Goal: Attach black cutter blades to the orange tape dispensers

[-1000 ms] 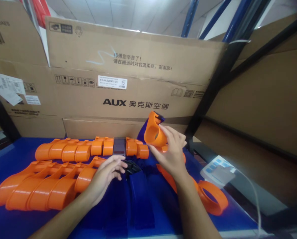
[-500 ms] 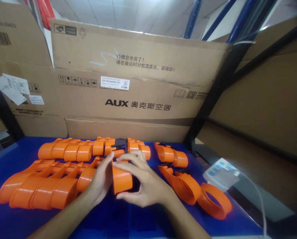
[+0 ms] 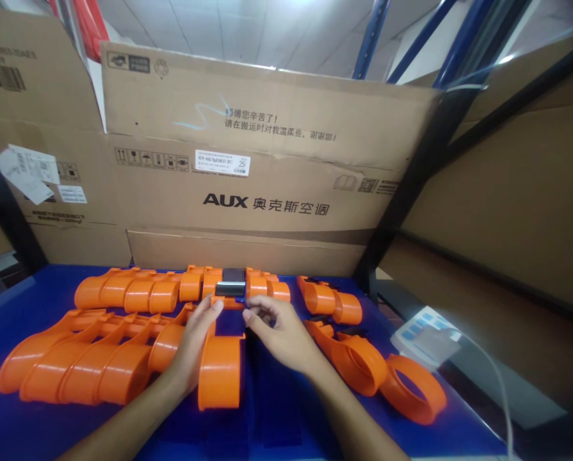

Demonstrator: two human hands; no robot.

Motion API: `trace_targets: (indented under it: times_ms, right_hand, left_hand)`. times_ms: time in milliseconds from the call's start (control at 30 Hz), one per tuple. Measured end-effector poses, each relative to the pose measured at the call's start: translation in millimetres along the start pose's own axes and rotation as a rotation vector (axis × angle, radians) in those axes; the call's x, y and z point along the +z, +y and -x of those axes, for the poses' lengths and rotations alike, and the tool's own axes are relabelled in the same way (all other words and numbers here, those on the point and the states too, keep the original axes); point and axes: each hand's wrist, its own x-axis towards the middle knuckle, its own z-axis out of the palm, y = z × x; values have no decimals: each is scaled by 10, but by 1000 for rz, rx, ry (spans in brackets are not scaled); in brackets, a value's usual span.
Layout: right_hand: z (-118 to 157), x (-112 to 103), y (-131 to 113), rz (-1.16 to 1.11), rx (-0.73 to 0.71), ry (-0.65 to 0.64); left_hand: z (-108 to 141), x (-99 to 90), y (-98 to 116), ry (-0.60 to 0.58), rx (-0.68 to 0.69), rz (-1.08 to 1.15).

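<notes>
An orange part with a wide ring (image 3: 219,372) is upright between my hands at the middle of the blue table. My left hand (image 3: 194,339) is closed on its left side, thumb near the upper end. At its upper right, my right hand (image 3: 279,330) has its fingers curled and pressed together near a small dark blue piece; what they grip is too small to make out. A black strip with a light toothed edge (image 3: 231,288) lies across the upper end of the orange part. A dark flat object (image 3: 234,274) is just behind it.
Rows of similar orange parts (image 3: 82,371) lie on the blue table (image 3: 8,301) to the left and behind. Several more, including a ring (image 3: 415,387), lie at the right. A white device with a cable (image 3: 425,336) is by the right edge. Cardboard (image 3: 267,160) stands behind.
The orange part has shifted left and turned, and its ring now hangs lower. My right hand has left the ring and moved to the upper end. The black strip shows more fully.
</notes>
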Motion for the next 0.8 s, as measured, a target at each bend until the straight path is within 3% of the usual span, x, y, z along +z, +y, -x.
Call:
trace_targets:
  times_ms: [67,233,800]
  right_hand:
    - [5,39,11,-38,28,-17]
    - [20,95,40,-77,87,-6]
    - [36,176,95,-67,110,79]
  left_hand:
    - [4,39,28,9,7,-99]
    - [-47,53,42,-110,68,-165]
    - [-67,97,172,-28,76,-94]
